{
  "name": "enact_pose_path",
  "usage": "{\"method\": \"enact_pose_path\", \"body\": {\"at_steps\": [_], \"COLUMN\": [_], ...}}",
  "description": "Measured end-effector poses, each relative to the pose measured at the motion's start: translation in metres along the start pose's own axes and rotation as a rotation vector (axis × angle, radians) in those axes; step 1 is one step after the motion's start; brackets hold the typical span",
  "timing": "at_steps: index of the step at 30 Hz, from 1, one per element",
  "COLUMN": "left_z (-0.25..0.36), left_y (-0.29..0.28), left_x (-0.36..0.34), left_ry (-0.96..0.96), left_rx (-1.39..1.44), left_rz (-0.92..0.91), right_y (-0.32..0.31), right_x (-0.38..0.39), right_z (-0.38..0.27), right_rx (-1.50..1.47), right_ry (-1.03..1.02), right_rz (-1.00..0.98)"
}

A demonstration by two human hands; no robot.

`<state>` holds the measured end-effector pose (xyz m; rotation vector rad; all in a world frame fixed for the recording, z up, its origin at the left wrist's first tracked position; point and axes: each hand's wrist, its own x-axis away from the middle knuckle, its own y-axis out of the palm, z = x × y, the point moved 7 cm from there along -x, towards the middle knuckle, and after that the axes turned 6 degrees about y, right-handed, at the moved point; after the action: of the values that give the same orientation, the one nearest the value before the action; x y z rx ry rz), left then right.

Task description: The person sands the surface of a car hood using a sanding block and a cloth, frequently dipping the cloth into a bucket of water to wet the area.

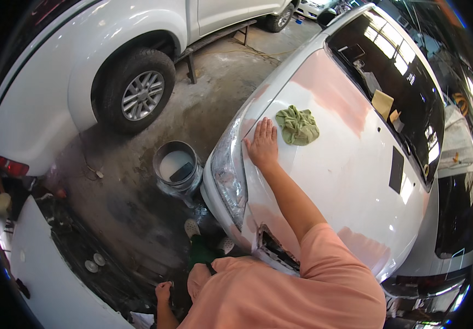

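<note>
My right hand lies flat on the front corner of a white car hood, fingers extended, just above the taped headlight. Pink patches mark the hood and bumper. A crumpled green cloth rests on the hood right beside that hand. Low at my side, my left hand is closed; whatever it may hold is too small to make out. On the floor by the bumper stands a bucket of milky liquid with a dark block in it.
A white pickup stands at upper left beside a low metal bench. A detached white panel and dark parts are at lower left. Another vehicle is on the far right. A cord crosses the floor.
</note>
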<state>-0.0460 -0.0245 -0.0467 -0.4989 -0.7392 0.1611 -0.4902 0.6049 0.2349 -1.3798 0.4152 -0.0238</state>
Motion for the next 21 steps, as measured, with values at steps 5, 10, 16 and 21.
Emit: {"method": "enact_pose_path", "body": {"at_steps": [5, 10, 16, 21], "left_z": [0.012, 0.021, 0.055, 0.188], "left_y": [-0.005, 0.012, 0.003, 0.005], "left_x": [-0.013, 0.003, -0.032, -0.042], "left_ry": [0.043, 0.008, 0.019, 0.316], "left_rx": [-0.010, 0.011, 0.087, 0.234], "left_rz": [-0.019, -0.098, -0.080, -0.008], "right_y": [-0.021, -0.020, -0.027, -0.034], "right_x": [0.020, 0.070, 0.117, 0.162], "right_z": [-0.001, 0.017, 0.010, 0.012], "right_rx": [-0.050, -0.050, -0.086, -0.270], "right_ry": [-0.085, -0.121, -0.177, -0.127], "right_rz": [-0.006, -0.011, -0.087, -0.170]}}
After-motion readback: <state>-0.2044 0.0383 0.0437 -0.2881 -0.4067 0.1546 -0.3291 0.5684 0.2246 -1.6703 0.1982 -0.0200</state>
